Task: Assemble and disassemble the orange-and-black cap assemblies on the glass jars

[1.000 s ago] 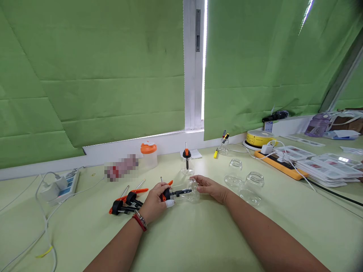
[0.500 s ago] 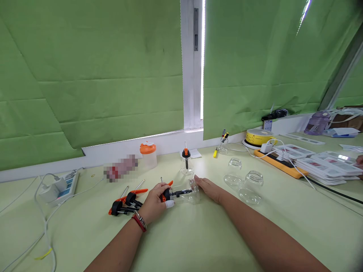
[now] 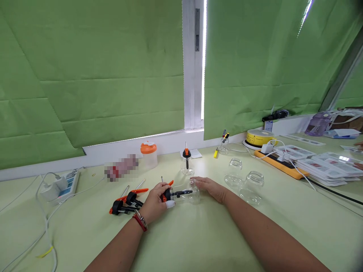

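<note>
A clear jar (image 3: pixel 185 196) lies on its side in front of me, its base to the right. A black lid (image 3: pixel 166 195) with an orange crank handle sits at its mouth, and a dark shaft reaches inside. My left hand (image 3: pixel 155 202), one finger wrapped in white, is closed around the lid. My right hand (image 3: pixel 209 188) holds the jar's base end, fingers over its far side; part of the grip is hidden. Two loose crank lids (image 3: pixel 126 204) with orange handles lie left of my left hand. Behind, an upright jar (image 3: pixel 187 168) carries a similar lid.
Two lidless jars (image 3: pixel 251 187) stand to the right. Farther back are an orange-topped container (image 3: pixel 149 155), a small jar of screwdrivers (image 3: pixel 224 145) and an orange power strip (image 3: pixel 280 164). Paper stacks (image 3: pixel 326 168) lie right, with another person's hand at the edge. White cables (image 3: pixel 45 219) cross the left.
My right hand's fingers have shifted a little over the jar's base, and the wrist has moved slightly right. My left hand keeps its hold on the lid.
</note>
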`<state>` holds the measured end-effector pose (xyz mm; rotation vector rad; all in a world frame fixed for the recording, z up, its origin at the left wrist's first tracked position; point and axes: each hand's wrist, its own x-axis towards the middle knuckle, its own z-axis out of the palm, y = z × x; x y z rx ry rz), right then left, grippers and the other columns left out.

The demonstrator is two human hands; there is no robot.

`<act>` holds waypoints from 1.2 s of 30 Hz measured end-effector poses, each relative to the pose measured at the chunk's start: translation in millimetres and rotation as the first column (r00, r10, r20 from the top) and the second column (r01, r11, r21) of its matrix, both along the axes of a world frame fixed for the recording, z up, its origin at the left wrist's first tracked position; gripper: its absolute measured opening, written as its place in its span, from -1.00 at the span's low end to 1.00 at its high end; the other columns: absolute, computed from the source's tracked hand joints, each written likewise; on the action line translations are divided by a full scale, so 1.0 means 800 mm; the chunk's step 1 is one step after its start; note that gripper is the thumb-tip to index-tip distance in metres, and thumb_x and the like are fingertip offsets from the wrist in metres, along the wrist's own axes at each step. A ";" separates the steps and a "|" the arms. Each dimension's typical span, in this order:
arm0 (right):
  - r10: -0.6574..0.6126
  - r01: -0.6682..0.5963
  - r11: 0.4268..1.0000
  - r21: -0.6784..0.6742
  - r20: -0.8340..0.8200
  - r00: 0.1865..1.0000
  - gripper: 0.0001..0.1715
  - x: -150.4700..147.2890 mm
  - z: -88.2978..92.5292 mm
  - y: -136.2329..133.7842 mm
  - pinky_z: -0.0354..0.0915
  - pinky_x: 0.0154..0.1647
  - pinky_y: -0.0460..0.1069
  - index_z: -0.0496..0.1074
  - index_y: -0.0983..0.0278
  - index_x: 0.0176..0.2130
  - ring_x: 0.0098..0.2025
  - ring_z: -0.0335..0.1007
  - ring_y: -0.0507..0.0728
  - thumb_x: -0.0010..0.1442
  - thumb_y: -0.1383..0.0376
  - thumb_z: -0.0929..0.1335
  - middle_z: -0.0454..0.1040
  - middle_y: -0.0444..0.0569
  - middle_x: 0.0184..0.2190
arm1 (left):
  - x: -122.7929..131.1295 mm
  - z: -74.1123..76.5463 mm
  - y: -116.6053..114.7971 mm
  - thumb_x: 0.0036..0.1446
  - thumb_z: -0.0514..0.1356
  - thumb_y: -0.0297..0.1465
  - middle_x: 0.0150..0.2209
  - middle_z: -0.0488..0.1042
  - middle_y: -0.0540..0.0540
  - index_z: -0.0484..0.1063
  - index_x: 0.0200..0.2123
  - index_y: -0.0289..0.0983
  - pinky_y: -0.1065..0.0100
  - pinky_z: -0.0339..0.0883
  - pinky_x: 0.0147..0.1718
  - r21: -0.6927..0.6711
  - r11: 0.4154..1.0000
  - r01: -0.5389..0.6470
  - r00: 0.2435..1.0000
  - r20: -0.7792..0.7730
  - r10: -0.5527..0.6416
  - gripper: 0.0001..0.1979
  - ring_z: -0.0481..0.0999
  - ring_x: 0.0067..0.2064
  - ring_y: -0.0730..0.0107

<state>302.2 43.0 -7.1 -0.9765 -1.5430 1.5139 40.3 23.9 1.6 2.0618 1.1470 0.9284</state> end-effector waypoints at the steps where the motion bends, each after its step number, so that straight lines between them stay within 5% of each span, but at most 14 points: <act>1: -0.036 0.036 0.999 0.005 0.021 0.999 -0.43 -0.002 -0.001 0.001 0.12 0.05 0.12 0.45 0.28 -0.14 -0.07 0.31 0.20 0.05 -0.08 0.30 0.43 0.02 -0.14 | 0.001 0.000 0.000 -0.15 0.30 -0.34 -0.06 0.32 -0.12 0.44 -0.14 -0.18 0.26 0.26 -0.04 0.001 1.000 0.004 1.000 -0.007 -0.004 -0.59 0.36 -0.04 0.22; 8: -0.074 0.071 0.997 0.037 0.074 0.995 -0.36 -0.008 -0.007 0.003 0.10 0.04 0.14 0.48 0.31 -0.25 -0.14 0.32 0.21 0.05 -0.16 0.24 0.46 0.00 -0.27 | 0.001 0.000 0.001 -0.16 0.31 -0.34 -0.07 0.33 -0.11 0.45 -0.15 -0.17 0.23 0.26 -0.04 0.004 1.000 0.006 1.000 -0.009 -0.006 -0.60 0.36 -0.05 0.21; 16: 0.054 -0.052 0.997 0.062 -0.037 0.998 -0.24 0.009 -0.005 0.003 -0.04 0.19 0.11 0.23 0.14 0.11 0.23 -0.03 0.20 -0.05 0.08 0.44 0.18 0.00 0.16 | -0.004 -0.005 0.004 -0.15 0.30 -0.34 -0.07 0.32 -0.13 0.44 -0.16 -0.21 0.26 0.28 -0.07 -0.007 1.000 0.002 1.000 0.010 -0.002 -0.61 0.37 -0.07 0.23; 23: 0.101 -0.098 0.994 0.049 -0.061 0.993 -0.37 0.004 0.002 -0.002 0.04 0.15 0.14 0.30 0.20 0.06 0.09 0.20 0.21 0.02 0.05 0.39 0.32 0.00 0.04 | -0.003 -0.006 0.005 -0.15 0.30 -0.35 -0.09 0.32 -0.11 0.43 -0.15 -0.21 0.26 0.27 -0.05 -0.008 1.000 -0.007 1.000 0.006 0.007 -0.60 0.37 -0.07 0.24; 30: -0.044 0.042 0.997 0.069 0.023 0.999 -0.37 -0.004 -0.006 0.005 -0.01 0.17 0.16 0.41 0.27 -0.03 0.07 0.22 0.25 0.09 -0.09 0.27 0.42 0.00 -0.05 | -0.002 -0.003 0.002 -0.15 0.30 -0.37 -0.08 0.31 -0.11 0.43 -0.14 -0.21 0.27 0.25 -0.03 -0.013 1.000 -0.008 1.000 -0.013 0.008 -0.59 0.36 -0.04 0.25; 36: -0.033 0.032 0.998 0.060 0.011 0.999 -0.35 -0.004 -0.008 0.006 -0.03 0.18 0.15 0.39 0.27 0.00 0.08 0.22 0.25 0.11 -0.10 0.24 0.40 0.03 -0.01 | -0.003 -0.004 0.004 -0.15 0.30 -0.37 -0.06 0.32 -0.10 0.43 -0.14 -0.20 0.27 0.26 -0.03 0.006 1.000 -0.008 1.000 -0.023 0.008 -0.59 0.36 -0.04 0.25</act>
